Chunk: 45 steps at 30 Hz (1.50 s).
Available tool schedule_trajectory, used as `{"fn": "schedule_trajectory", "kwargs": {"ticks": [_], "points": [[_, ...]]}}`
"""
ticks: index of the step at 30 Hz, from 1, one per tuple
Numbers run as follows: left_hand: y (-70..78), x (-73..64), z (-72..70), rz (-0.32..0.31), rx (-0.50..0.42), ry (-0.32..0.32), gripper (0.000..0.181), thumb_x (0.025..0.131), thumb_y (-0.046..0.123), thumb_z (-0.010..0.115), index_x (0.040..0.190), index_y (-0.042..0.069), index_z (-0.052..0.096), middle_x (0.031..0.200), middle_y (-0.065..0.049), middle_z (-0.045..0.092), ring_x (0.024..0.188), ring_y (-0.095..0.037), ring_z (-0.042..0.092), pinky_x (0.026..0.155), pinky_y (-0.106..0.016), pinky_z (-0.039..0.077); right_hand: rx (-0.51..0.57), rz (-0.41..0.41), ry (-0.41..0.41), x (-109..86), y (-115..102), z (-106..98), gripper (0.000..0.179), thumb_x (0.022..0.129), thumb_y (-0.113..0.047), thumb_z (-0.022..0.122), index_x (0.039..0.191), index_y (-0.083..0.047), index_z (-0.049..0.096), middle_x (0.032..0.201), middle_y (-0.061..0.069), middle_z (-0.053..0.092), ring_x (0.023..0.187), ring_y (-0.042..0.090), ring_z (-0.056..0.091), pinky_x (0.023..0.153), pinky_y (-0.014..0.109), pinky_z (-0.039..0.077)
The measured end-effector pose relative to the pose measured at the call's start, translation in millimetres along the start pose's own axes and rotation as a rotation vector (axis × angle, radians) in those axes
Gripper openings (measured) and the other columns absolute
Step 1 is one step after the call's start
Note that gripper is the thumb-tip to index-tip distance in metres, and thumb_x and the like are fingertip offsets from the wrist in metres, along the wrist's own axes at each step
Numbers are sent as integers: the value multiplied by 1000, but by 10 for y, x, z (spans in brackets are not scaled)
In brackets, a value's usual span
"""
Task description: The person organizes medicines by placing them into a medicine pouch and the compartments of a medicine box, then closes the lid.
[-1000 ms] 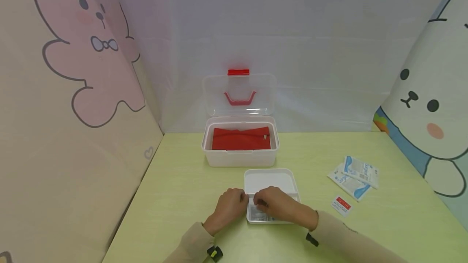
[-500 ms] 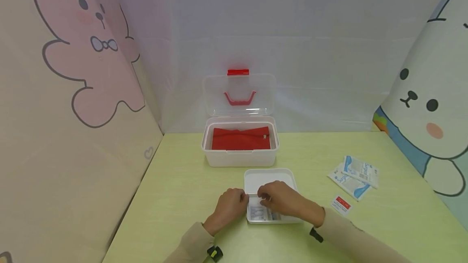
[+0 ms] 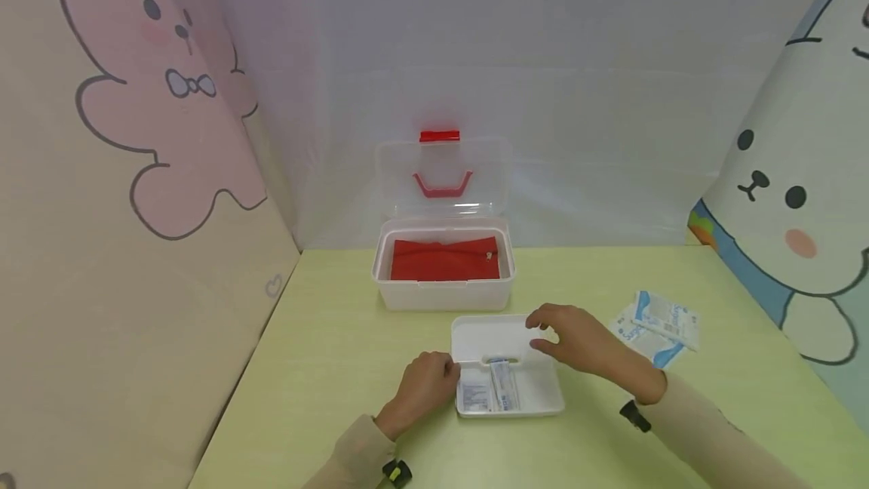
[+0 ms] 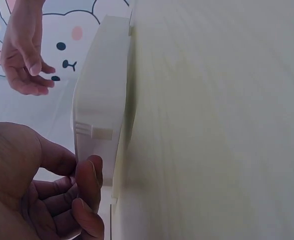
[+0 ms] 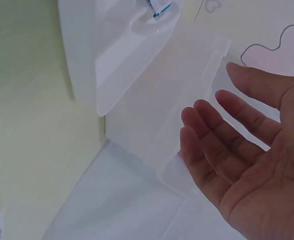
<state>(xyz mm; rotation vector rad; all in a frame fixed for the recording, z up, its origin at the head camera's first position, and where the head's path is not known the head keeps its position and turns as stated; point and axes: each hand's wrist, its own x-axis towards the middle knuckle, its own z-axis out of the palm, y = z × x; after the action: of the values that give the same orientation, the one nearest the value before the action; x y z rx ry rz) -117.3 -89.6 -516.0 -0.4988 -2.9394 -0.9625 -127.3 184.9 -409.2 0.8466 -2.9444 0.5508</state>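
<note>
A small white plastic case lies with its lid folded back on the table. In it are a slim white-and-blue packet standing lengthwise and a flat printed sachet at the left end. My left hand holds the case's left end; in the left wrist view, thumb and fingers pinch its corner. My right hand hovers over the lid's right edge, fingers relaxed and apart, nothing between them, as the right wrist view also shows.
Behind the case stands a larger white box with a clear lid raised and a red zip pouch inside. Two printed dressing packets overlap at the right, partly behind my right hand. A white curtain closes off the back.
My right hand has lifted out of the case and moved right and back, uncovering the slim packet. The right forearm now hides the small red-striped card. My left hand stays put.
</note>
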Motion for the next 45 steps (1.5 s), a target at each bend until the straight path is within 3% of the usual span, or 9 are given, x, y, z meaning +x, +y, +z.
{"fn": "schedule_trajectory", "kwargs": {"ticks": [8,18,35,39,45], "points": [[-17,-4,2,-8,2,0,30,93,18,59,64,14,57,57,8,45,49,-3,37,45,-20,32,-38,33,68,-284,399,-166,36,81,-16,79,114,-9,66,114,8,67,97,27,67,79,42,56],[-4,2,-10,-16,-2,-9,30,94,18,60,64,14,57,57,8,45,49,-3,37,45,-21,32,-37,123,52,-558,726,-238,38,80,-20,79,113,-5,66,112,11,68,95,30,67,75,42,56],[-10,-6,0,-13,4,-10,30,94,19,59,64,15,56,55,9,44,48,-3,37,44,-20,31,-12,340,-118,-878,1095,52,39,80,-23,79,105,4,67,98,14,69,89,32,66,76,49,54],[-12,-3,2,-13,5,-12,31,94,19,59,64,15,55,55,9,43,48,-3,36,45,-20,31,-9,405,-171,-885,1124,114,45,80,-31,79,104,5,65,94,11,67,84,25,62,73,45,53],[-17,-5,4,-10,5,-9,31,94,19,59,63,15,54,55,9,42,48,-3,35,45,-20,30,9,480,-248,-887,1127,172,48,76,-41,81,92,-1,59,81,3,51,73,18,44,63,33,36]]}}
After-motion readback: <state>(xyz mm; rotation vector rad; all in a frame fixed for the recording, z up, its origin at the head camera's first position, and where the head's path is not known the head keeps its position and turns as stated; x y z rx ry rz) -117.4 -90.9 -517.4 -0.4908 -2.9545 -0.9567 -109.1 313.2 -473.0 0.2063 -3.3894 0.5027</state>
